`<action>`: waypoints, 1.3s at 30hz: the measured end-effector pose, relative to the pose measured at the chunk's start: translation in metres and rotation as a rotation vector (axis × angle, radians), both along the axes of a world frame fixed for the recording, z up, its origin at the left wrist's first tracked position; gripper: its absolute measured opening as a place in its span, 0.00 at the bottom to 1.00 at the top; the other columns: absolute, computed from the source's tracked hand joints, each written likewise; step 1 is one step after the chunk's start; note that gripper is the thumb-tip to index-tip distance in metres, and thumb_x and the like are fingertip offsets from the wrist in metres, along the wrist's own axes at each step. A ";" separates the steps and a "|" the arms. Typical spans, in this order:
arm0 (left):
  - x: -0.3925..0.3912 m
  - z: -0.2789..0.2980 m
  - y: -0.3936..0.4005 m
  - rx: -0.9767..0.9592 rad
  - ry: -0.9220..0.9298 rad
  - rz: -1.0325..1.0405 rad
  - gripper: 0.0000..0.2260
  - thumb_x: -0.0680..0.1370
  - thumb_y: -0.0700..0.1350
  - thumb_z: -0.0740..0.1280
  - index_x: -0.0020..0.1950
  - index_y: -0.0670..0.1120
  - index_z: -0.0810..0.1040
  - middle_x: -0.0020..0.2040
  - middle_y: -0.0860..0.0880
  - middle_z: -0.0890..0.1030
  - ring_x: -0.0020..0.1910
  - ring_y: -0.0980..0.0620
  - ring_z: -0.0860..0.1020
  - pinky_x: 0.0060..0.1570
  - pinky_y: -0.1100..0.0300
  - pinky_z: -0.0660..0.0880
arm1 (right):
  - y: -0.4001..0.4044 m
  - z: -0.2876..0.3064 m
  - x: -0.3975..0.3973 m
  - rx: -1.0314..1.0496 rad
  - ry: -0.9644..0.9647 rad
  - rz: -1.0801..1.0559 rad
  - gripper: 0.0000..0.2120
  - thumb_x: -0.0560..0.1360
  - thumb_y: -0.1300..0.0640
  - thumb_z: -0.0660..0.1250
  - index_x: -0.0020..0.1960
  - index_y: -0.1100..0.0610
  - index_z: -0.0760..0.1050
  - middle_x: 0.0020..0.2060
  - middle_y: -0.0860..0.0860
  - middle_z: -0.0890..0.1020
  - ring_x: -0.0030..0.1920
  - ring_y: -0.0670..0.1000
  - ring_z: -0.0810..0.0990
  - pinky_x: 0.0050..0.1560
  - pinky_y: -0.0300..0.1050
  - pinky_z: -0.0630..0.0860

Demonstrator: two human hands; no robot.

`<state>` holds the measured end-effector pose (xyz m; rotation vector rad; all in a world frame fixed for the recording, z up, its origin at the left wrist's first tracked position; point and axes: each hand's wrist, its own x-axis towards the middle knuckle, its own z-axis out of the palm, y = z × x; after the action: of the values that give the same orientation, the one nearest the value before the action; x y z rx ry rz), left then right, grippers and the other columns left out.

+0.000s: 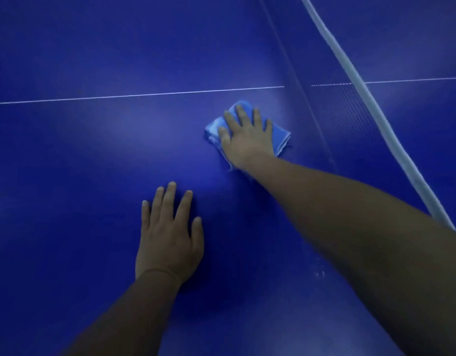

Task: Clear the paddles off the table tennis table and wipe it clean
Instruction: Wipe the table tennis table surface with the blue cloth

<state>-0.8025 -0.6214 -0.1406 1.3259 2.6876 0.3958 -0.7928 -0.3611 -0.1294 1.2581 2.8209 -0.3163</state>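
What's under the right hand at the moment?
A folded light-blue cloth, pressed flat on the blue table by the right hand with straight fingers. Its edges show around the hand; the middle of the cloth and the table beneath are covered.

- Table: smooth blue top with a soft sheen.
- Cloth: soft light-blue fabric, stitched edge.
- Net: fine mesh, pale tape band.

Right hand on cloth beside net; left hand nearer, on table.
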 end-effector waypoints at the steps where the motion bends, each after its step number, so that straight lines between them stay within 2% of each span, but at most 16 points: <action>1: 0.001 -0.001 -0.001 -0.009 0.006 0.002 0.28 0.80 0.57 0.49 0.77 0.47 0.66 0.79 0.43 0.61 0.80 0.43 0.54 0.77 0.44 0.46 | 0.008 0.000 -0.004 -0.011 0.002 -0.025 0.27 0.82 0.40 0.44 0.80 0.44 0.52 0.81 0.47 0.49 0.79 0.58 0.44 0.76 0.65 0.42; 5: -0.002 0.001 0.004 0.017 0.004 -0.013 0.26 0.79 0.54 0.54 0.74 0.45 0.71 0.77 0.41 0.66 0.78 0.39 0.59 0.75 0.42 0.50 | -0.020 -0.007 0.008 0.086 0.005 -0.034 0.29 0.82 0.40 0.44 0.81 0.47 0.51 0.81 0.49 0.49 0.80 0.60 0.44 0.76 0.65 0.41; 7: -0.002 0.000 0.004 0.011 0.012 -0.013 0.26 0.78 0.53 0.55 0.74 0.45 0.72 0.77 0.41 0.66 0.78 0.39 0.60 0.75 0.42 0.50 | -0.022 -0.008 -0.005 0.066 0.003 -0.010 0.29 0.82 0.40 0.43 0.81 0.48 0.50 0.81 0.49 0.48 0.80 0.59 0.43 0.76 0.65 0.39; 11: -0.003 0.000 0.003 0.003 0.019 -0.029 0.26 0.78 0.54 0.56 0.75 0.45 0.70 0.78 0.42 0.64 0.78 0.40 0.58 0.76 0.43 0.49 | 0.041 -0.002 -0.086 -0.003 0.039 -0.097 0.29 0.81 0.40 0.46 0.81 0.48 0.53 0.81 0.49 0.50 0.79 0.60 0.44 0.75 0.66 0.38; 14: -0.004 -0.003 0.003 0.032 0.020 -0.040 0.26 0.78 0.53 0.56 0.74 0.44 0.71 0.78 0.42 0.64 0.78 0.40 0.58 0.77 0.44 0.48 | 0.088 -0.003 -0.114 -0.027 0.037 -0.214 0.30 0.81 0.39 0.45 0.80 0.47 0.53 0.81 0.50 0.51 0.79 0.61 0.43 0.74 0.67 0.38; 19: -0.004 -0.004 0.004 0.060 0.015 -0.045 0.26 0.78 0.53 0.56 0.73 0.43 0.71 0.77 0.40 0.64 0.78 0.39 0.58 0.77 0.43 0.47 | 0.122 -0.002 -0.088 -0.007 0.035 -0.393 0.31 0.80 0.37 0.43 0.81 0.47 0.52 0.81 0.51 0.49 0.79 0.63 0.42 0.73 0.69 0.38; 22: -0.003 -0.003 0.004 -0.003 0.005 -0.042 0.27 0.78 0.54 0.55 0.75 0.44 0.69 0.78 0.41 0.62 0.79 0.40 0.55 0.77 0.45 0.45 | 0.120 -0.002 -0.061 -0.028 0.047 -0.482 0.32 0.80 0.36 0.43 0.81 0.46 0.52 0.81 0.51 0.49 0.79 0.63 0.42 0.73 0.70 0.37; 27: -0.004 -0.002 0.004 -0.061 -0.024 -0.040 0.29 0.79 0.57 0.52 0.77 0.46 0.66 0.80 0.42 0.59 0.80 0.42 0.52 0.77 0.46 0.42 | 0.077 -0.001 -0.007 -0.017 0.029 -0.581 0.31 0.81 0.36 0.43 0.81 0.45 0.52 0.81 0.51 0.48 0.79 0.63 0.43 0.73 0.70 0.39; 31: -0.002 0.004 0.000 -0.054 -0.068 -0.051 0.31 0.79 0.60 0.47 0.80 0.48 0.61 0.81 0.44 0.55 0.81 0.45 0.46 0.77 0.48 0.36 | 0.029 0.001 0.039 -0.032 0.029 -0.644 0.29 0.81 0.38 0.42 0.81 0.45 0.50 0.81 0.50 0.47 0.79 0.61 0.41 0.73 0.69 0.39; 39: -0.008 0.010 -0.003 0.056 -0.176 -0.071 0.31 0.78 0.57 0.52 0.79 0.45 0.63 0.81 0.42 0.55 0.81 0.44 0.47 0.78 0.47 0.38 | -0.094 0.002 0.145 -0.061 -0.006 -0.737 0.28 0.82 0.39 0.41 0.81 0.43 0.46 0.81 0.46 0.43 0.80 0.57 0.40 0.76 0.65 0.39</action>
<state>-0.8102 -0.6243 -0.1309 1.3296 2.4957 0.5565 -0.6479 -0.4549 -0.1276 2.2205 2.2003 -0.4015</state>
